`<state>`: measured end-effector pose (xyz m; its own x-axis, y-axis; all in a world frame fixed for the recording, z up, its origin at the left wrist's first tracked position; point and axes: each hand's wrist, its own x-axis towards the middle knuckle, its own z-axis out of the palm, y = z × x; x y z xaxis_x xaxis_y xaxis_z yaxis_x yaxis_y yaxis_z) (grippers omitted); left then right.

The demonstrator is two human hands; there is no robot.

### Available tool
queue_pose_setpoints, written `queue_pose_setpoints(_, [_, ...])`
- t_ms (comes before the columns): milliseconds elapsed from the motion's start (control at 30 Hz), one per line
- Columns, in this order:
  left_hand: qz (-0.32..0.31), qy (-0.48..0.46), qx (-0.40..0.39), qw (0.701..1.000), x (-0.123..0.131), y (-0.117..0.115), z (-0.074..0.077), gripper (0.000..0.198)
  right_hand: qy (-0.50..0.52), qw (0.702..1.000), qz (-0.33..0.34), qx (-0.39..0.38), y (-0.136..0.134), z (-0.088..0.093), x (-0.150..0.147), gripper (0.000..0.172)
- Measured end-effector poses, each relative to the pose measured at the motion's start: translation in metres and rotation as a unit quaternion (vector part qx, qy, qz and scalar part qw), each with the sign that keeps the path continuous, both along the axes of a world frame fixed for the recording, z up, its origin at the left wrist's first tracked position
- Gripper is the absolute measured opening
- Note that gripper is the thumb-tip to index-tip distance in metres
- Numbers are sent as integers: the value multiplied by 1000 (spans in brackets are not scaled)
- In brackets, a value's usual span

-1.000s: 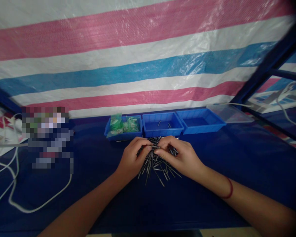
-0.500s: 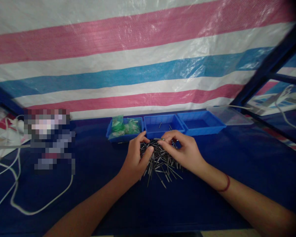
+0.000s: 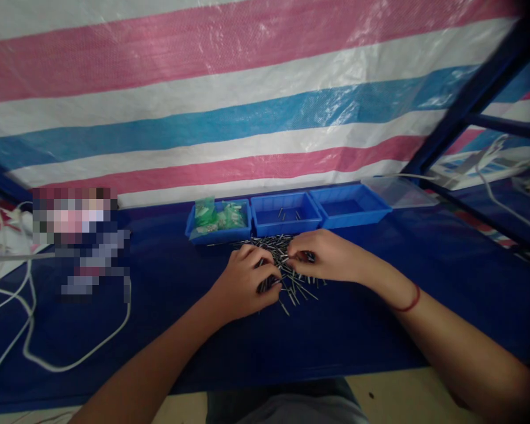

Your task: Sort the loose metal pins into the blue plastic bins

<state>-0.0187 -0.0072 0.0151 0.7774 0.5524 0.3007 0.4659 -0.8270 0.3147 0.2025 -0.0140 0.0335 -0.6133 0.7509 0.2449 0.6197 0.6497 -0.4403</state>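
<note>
at a dark blue table backed by a striped tarp, a pile of thin metal rods is attended by two bare hands. the rods are strewn loosely on the table, between and beneath the hands, just in front of a row of blue bins. over the near left side of the pile, the left hand is loosely curled, its thumb parted from its fingers and rods glimpsed through the gap; no rod is seen clasped in it. at the opposite side, the right hand is poised with thumb and forefinger brought close together among the rods; whether one is pinched there cannot be told. a red band is worn at that wrist. beyond the hands, green bags are held in the left bin, a few slim metal pieces are scattered in the middle bin, and the right bin is set alongside. at far left, white cables are looped across the table.
</note>
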Motion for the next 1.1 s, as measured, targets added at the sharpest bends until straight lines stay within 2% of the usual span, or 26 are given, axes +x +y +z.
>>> queue_pose_setpoints(100, [-1, 9, 4, 1000, 3, -4, -3, 14, -61, 998, 20, -21, -8, 3, -4, 17])
queue_pose_setpoints(267, [11, 12, 10, 1000, 5, -5, -2, 15, -140, 989, -54, 5, -17, -4, -12, 8])
queue_pose_setpoints(767, [28, 13, 3, 1000, 1, -1, -4, 17, -179, 980, -74, -40, -18, -14, -21, 8])
queue_pose_setpoints(867, [53, 2, -2, 999, 1, 0, -5, 17, -110, 992, -49, -43, -16, -12, -19, 13])
queue_pose_setpoints(967, [91, -27, -17, 995, 2, 0, -6, 21, 35, 998, -42, -35, -15, -6, -20, 14])
queue_pose_setpoints(1100, [61, -85, -61, 993, 4, -1, -6, 24, 189, 980, -48, -37, -20, -2, -26, 17])
